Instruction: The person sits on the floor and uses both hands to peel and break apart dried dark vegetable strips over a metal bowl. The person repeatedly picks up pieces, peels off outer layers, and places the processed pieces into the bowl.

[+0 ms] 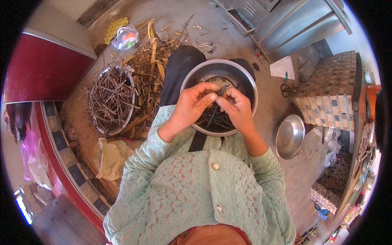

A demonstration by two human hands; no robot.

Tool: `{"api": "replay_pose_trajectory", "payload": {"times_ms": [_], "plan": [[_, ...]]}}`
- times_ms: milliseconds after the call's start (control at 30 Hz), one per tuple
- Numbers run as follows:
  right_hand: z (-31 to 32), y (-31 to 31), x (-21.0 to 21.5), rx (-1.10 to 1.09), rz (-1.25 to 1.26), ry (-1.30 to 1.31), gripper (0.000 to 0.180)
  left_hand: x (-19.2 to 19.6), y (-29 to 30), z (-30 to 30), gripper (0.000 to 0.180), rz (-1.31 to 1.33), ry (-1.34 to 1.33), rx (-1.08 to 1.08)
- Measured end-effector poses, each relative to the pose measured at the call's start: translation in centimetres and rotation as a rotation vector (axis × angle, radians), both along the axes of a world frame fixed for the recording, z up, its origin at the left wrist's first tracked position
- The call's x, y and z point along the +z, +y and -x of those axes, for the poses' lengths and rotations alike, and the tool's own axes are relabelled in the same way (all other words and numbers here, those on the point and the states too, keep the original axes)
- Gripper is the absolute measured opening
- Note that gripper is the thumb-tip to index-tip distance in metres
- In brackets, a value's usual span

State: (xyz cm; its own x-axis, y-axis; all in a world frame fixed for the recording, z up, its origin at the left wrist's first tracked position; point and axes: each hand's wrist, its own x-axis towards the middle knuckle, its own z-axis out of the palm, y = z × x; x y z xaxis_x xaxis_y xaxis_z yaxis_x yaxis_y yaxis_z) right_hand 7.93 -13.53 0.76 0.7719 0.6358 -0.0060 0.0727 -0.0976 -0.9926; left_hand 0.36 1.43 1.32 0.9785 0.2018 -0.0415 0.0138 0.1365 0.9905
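Note:
A metal basin rests on my lap, and both my hands are over it. My left hand is closed, its thumb and forefinger pinched near the upper end of a dark, dry bean pod. Fingers of my right hand are closed around the same pod from the other side. More dark pods lie in the near part of the basin, partly covered by my hands. Small greenish beans are scattered on the basin's bottom at the far side.
On the left, a basin heaped with dry sticks stands beside a pile of stalks and husks. An empty metal basin sits on the floor at right, near scissors, white paper and a brick structure.

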Motion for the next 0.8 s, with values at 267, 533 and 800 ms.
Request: {"api": "replay_pose_trajectory", "payload": {"times_ms": [267,533,800], "plan": [[0.2,-0.1,0.0,0.087,-0.001,0.112,0.014,0.3,0.3,-0.1,0.016,0.096,0.023,-0.046],[0.4,0.3,-0.5,0.034,-0.075,0.23,0.011,0.0,0.9,-0.5,0.012,0.077,-0.037,-0.069],[0.6,0.6,-0.1,-0.017,-0.137,0.299,0.01,-0.1,0.2,-0.4,0.009,0.098,-0.013,0.028]]}}
